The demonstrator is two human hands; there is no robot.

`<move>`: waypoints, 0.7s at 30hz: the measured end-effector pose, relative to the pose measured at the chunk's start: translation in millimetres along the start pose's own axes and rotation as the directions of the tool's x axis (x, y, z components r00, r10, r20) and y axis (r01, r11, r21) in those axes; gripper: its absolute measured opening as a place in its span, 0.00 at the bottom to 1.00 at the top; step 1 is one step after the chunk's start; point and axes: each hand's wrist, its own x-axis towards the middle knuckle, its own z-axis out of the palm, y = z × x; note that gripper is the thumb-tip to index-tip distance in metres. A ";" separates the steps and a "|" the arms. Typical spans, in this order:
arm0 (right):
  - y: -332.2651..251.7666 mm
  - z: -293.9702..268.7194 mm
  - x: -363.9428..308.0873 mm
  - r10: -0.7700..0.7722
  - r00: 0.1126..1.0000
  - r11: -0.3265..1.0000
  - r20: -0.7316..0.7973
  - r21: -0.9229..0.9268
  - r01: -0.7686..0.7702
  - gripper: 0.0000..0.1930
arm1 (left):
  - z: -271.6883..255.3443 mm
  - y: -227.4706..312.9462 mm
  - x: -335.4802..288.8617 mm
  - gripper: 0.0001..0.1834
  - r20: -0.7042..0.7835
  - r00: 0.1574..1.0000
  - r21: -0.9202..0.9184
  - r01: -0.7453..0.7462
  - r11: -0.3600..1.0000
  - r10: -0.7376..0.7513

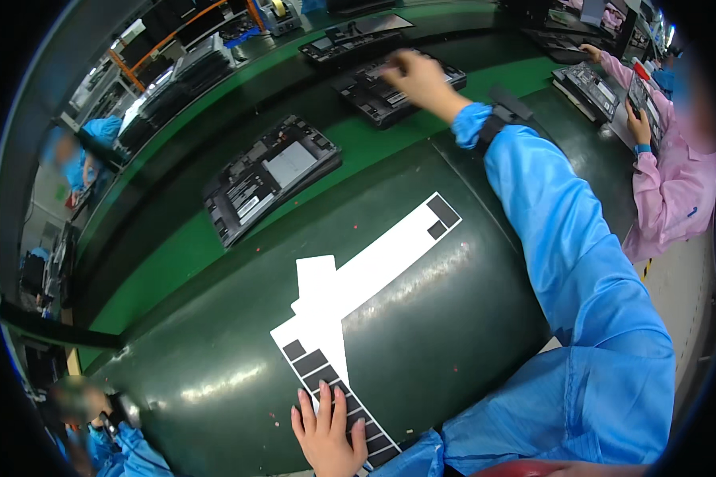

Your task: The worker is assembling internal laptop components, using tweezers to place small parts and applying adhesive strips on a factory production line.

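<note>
My left hand (330, 441) lies flat at the near edge of the table, fingers spread over a white backing strip (290, 335) with a row of black rectangular stickers. Beneath and beyond it are more white sheets (374, 274), one with two black patches left at its far end. My right arm reaches far forward, and my right hand (422, 79) hangs over an opened laptop base (382, 103) with its inner parts showing. The fingers there are bent and smeared by motion; whether they hold anything is unclear.
Another opened laptop base (274, 171) sits left of centre on the green conveyor (167, 274), and one more (350, 40) stands farther back. At the right, a person in pink (676, 183) handles a laptop part. People in blue work at the left.
</note>
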 end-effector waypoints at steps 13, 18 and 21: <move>144.4 -12.6 11.2 0.417 0.898 0.720 0.141 0.551 -0.421 0.18 | 0.8 8.6 -1.1 0.32 0.016 0.995 -0.035 0.095 0.995 -0.095; 113.0 -40.9 -0.7 0.630 0.763 0.219 0.142 0.911 -0.350 0.13 | 16.0 15.2 2.7 0.30 -0.161 0.977 -0.167 0.115 0.979 -0.142; 102.9 -70.2 -14.2 0.659 0.745 0.182 0.102 0.940 -0.290 0.13 | 19.9 18.0 5.8 0.29 -0.226 0.967 -0.105 0.093 0.990 -0.115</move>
